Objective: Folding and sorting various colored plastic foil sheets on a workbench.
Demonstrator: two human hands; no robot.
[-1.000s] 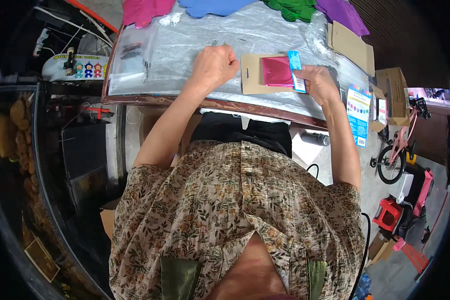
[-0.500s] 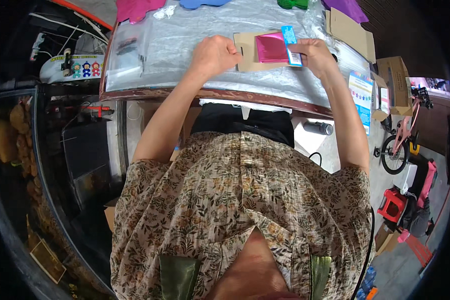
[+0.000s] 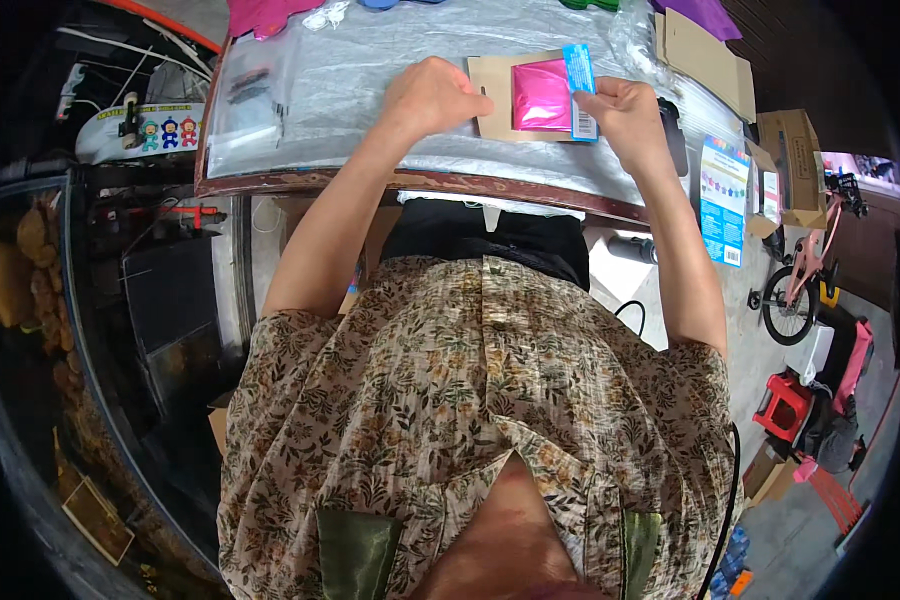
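Note:
My left hand (image 3: 435, 98) is closed at the left edge of a flat brown cardboard piece (image 3: 494, 76), its thumb lying over the edge by a small dark slot. On the cardboard rests a shiny pink foil packet (image 3: 542, 97), flat and roughly square. A narrow blue printed card strip (image 3: 578, 68) with a white lower part runs along the packet's right side. The thumb and fingers of my right hand (image 3: 625, 115) pinch this strip's right edge. Whether those fingers also grip the cardboard beneath cannot be made out.
Silvery sheeting covers the table (image 3: 370, 30). Clear plastic bags (image 3: 255, 100) lie at left, and a dark phone-like object (image 3: 674, 135) lies beside my right wrist. Bright cut-out shapes line the far edge. Cardboard sheets (image 3: 705, 65), a blue-white printed card (image 3: 722, 200) and a box (image 3: 795, 165) are at right.
My left thumb has come over the cardboard's left edge, where the hand was curled beside it. My right hand has shifted slightly left and down. The packet and strip have barely moved.

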